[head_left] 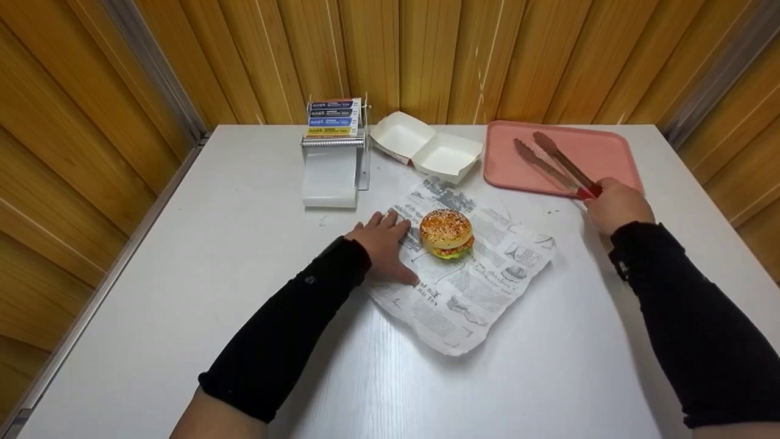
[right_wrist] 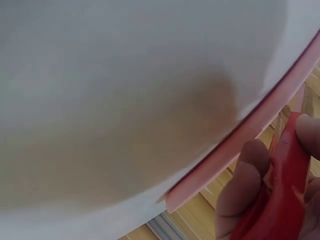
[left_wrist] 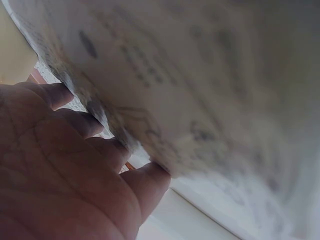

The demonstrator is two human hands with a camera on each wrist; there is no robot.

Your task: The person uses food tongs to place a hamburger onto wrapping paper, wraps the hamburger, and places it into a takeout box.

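Note:
A sesame-bun burger (head_left: pixel 446 234) sits on a printed sheet of wrapping paper (head_left: pixel 487 292) in the middle of the table. My left hand (head_left: pixel 381 247) rests at the paper's left edge, fingers spread, beside the burger and apart from it. In the left wrist view, the fingertips (left_wrist: pixel 150 182) touch the paper (left_wrist: pixel 210 100). At the right, my right hand (head_left: pixel 621 207) grips the tongs (head_left: pixel 557 161) by their red handles (right_wrist: pixel 285 185). The tongs' metal arms stand apart over the pink tray (head_left: pixel 615 158); whether they touch it I cannot tell.
An unfolded white paper box (head_left: pixel 448 155) stands behind the burger, left of the tray. Farther left is a label dispenser (head_left: pixel 332 152) with several coloured label rolls and a white strip hanging down. Wood-patterned panels (head_left: pixel 426 61) close off the white table's (head_left: pixel 183 244) back and sides.

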